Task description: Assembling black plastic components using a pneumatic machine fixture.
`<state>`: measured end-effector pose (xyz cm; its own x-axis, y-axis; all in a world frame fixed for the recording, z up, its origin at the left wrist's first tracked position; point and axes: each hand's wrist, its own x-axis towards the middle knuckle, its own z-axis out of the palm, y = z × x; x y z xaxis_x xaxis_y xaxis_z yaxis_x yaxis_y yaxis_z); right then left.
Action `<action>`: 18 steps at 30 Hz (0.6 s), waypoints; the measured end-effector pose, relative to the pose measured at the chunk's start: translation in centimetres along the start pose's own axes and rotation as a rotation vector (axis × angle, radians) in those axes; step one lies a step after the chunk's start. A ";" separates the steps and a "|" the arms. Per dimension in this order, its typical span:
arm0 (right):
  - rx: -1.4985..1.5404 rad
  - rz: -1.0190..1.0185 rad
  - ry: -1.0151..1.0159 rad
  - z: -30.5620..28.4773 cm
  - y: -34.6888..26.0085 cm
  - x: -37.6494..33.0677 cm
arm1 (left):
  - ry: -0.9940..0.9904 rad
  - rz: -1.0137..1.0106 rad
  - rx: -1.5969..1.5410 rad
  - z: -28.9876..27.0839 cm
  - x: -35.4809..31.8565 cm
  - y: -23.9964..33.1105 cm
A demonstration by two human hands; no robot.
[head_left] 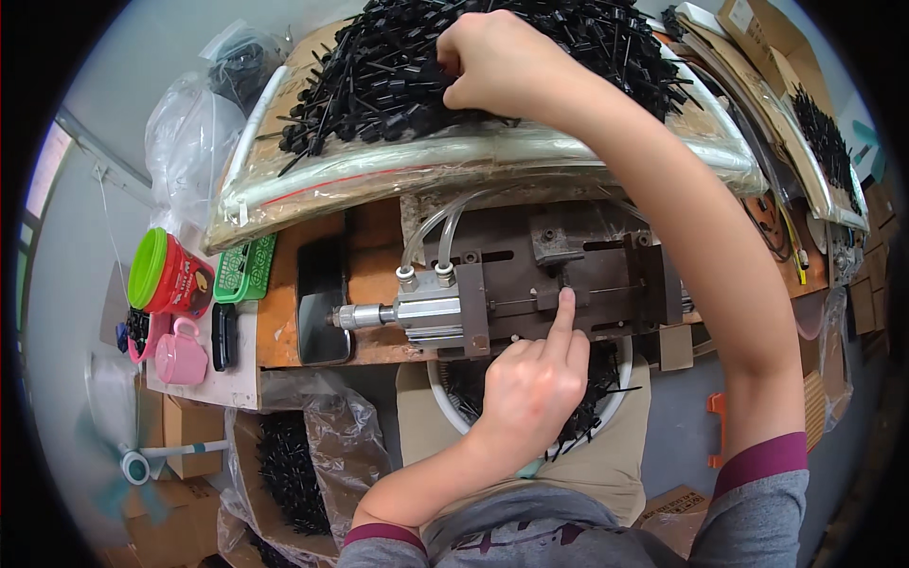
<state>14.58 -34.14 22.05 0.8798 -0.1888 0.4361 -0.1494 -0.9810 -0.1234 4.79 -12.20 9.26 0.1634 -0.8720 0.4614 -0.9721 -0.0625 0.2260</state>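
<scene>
Head view: the left hand (533,383) presses its extended index finger onto the dark metal fixture (559,275) on the tabletop (284,322); remaining fingers curled. The right hand (497,62), fingers closed, grips black plastic pieces (379,76) heaped on the tray behind

I am wearing a grey top with short sleeves, each sleeve ending in a dark maroon band that is circling my upper arm. A dark maroon printed pattern is showing across the chest of the top. Below the sleeves both my forearms are going bare, with no watch, bracelet or glove on them. My left hand (530,383) and my right hand (497,62) are wearing no rings that I can make out. Over my lap I am wearing something khaki-coloured, cloth or trousers.
</scene>
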 end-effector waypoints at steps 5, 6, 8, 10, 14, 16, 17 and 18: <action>0.287 0.244 -0.099 -3.8 2.0 0.0 | 0.014 0.008 0.018 0.1 -0.2 -0.2; 0.225 0.269 -0.064 -3.3 2.9 0.7 | 0.008 0.006 0.019 0.1 -0.2 -0.3; 0.505 0.363 -0.079 -5.0 3.0 -0.2 | 0.001 0.012 0.011 0.0 -0.2 -0.3; 0.728 0.418 -0.064 -5.2 4.4 0.1 | 0.005 0.014 0.006 0.1 -0.2 -0.4; 0.953 0.516 0.147 -6.1 5.2 -1.0 | -0.005 0.019 -0.052 -0.1 -0.3 -0.6; 1.095 0.500 0.186 -6.6 5.0 -2.2 | -0.003 0.045 -0.211 -1.2 -0.6 -1.0; 1.158 0.487 0.189 -7.0 4.8 -3.2 | -0.003 0.058 -0.296 -1.8 -0.7 -1.1; 1.220 0.473 0.192 -7.2 4.6 -4.3 | 0.051 0.006 -0.376 -2.7 -0.4 -0.9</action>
<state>6.87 -38.16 26.03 0.7631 -0.6021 0.2350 0.1657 -0.1692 -0.9715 6.10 -10.47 11.20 0.1754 -0.8458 0.5039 -0.8452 0.1331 0.5176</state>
